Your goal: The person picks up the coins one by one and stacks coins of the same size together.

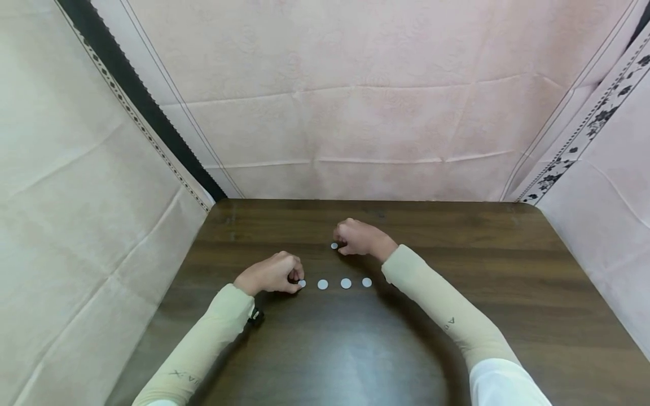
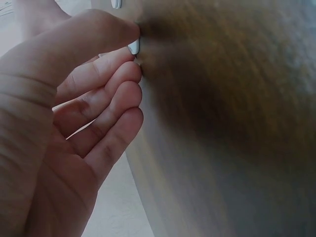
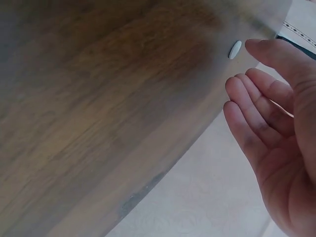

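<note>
My left hand (image 1: 274, 273) pinches a small white disc (image 1: 302, 283) between thumb and index finger, at the left end of a row on the table. In the left wrist view, that disc (image 2: 134, 47) shows partly behind the thumb tip, close to the wood. Farther back, my right hand (image 1: 359, 237) is beside another white disc (image 1: 334, 246). The right wrist view shows this disc (image 3: 235, 50) lying just off the thumb tip, with a small gap. The right hand's fingers (image 3: 247, 123) are loosely bent and hold nothing.
Continuing the row to the right are three more white discs, a near one (image 1: 323, 285), a middle one (image 1: 346, 283) and an end one (image 1: 367, 282). They lie on a dark brown wooden table (image 1: 508, 270). Pale cloth (image 1: 355, 129) hangs behind its back edge and at both sides.
</note>
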`<action>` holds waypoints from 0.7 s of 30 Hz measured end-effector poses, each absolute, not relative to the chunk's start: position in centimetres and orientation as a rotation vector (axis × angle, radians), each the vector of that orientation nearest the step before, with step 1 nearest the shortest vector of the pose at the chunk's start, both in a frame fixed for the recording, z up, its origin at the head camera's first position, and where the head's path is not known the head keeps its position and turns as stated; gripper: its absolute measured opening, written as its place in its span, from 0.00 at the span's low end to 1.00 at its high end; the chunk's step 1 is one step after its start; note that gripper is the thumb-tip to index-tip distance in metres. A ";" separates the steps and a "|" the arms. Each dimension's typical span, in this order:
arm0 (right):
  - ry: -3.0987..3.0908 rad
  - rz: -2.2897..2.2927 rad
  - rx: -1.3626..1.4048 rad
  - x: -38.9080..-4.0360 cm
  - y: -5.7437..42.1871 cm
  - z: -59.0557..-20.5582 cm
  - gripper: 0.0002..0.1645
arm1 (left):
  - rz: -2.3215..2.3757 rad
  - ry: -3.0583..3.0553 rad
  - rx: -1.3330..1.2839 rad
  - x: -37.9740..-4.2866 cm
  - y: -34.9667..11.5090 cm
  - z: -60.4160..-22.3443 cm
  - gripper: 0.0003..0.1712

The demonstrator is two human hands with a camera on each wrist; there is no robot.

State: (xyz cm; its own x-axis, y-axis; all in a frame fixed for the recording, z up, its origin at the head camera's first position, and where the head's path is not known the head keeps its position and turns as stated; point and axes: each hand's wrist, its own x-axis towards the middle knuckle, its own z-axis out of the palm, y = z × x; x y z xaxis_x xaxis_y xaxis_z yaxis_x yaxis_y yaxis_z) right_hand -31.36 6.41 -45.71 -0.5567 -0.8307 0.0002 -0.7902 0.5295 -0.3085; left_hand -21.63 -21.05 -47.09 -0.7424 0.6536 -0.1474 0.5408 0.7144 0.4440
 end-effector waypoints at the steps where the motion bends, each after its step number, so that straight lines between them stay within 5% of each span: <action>1: 2.618 -0.403 -1.396 -31.5 6.2 -45.8 0.05 | 0.545 2.630 0.938 -21.6 -21.1 -47.1 0.04; 10: 2.570 -0.330 -1.341 -32.5 5.0 -46.5 0.23 | 0.558 2.619 0.916 -21.5 -20.9 -47.1 0.03; 21: 2.562 -0.273 -1.310 -32.7 3.9 -45.9 0.23 | 0.555 2.627 0.904 -21.4 -21.0 -47.1 0.03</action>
State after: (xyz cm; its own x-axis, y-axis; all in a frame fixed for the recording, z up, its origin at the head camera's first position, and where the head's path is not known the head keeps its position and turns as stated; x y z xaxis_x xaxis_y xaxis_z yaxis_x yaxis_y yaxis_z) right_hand -32.71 3.86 -45.95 -0.5641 -0.8144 -0.1362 -0.7673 0.5780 -0.2778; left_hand -21.44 -20.96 -47.13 -0.7539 0.6375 -0.1592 0.5186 0.7260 0.4516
